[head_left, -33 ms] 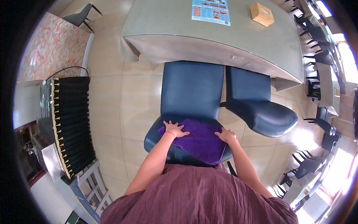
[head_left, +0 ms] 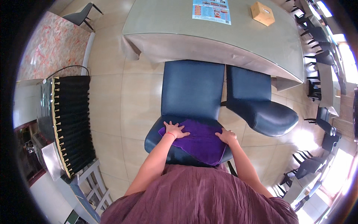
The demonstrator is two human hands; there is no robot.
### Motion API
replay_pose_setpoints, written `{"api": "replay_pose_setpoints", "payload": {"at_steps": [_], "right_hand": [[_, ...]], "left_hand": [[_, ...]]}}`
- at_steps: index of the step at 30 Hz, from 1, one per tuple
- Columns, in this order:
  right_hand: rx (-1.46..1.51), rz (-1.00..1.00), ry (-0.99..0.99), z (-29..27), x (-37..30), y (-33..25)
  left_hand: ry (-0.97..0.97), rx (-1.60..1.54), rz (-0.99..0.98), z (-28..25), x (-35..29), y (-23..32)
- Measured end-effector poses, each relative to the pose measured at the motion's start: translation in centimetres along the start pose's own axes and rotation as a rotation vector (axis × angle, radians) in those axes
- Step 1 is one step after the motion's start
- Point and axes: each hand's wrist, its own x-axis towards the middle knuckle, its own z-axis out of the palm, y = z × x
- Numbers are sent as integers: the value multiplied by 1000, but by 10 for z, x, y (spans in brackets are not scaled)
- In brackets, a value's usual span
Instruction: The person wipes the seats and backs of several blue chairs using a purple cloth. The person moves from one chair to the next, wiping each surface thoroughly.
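A purple cloth [head_left: 203,143] lies spread over the seat of a dark blue padded chair [head_left: 192,89]. My left hand [head_left: 176,130] presses flat on the cloth's left part, fingers spread, with a thin red band at the wrist. At the cloth's right edge, my right hand [head_left: 226,136] has its thumb on the fabric and its fingers bent down at the seat's side, closed on the cloth; the fingertips are hidden.
A second blue chair [head_left: 257,100] stands close on the right. Beyond both is a table [head_left: 167,22] with a draped cover, a printed sheet [head_left: 212,11] and a tissue box [head_left: 262,14]. To the left stands a unit with a black pleated skirt [head_left: 74,123]. Tiled floor [head_left: 106,100] lies between.
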Motion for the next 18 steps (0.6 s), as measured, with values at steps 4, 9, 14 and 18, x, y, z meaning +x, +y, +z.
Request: {"api": "replay_pose_setpoints", "payload": {"at_steps": [4,9,14,18], "right_hand": [[-9,5,22,36,-3,17],[26,45,45,42,-26,18],[104,-201,400,61,-24,30],[774,-343,599,45,-6,47]], "left_hand": [[65,-30,26,40,-12,9],[262,-157,110,80,-27,11],[709,-219,22,84,-63,-7],[566,-634,80,51,-87,-56]]}}
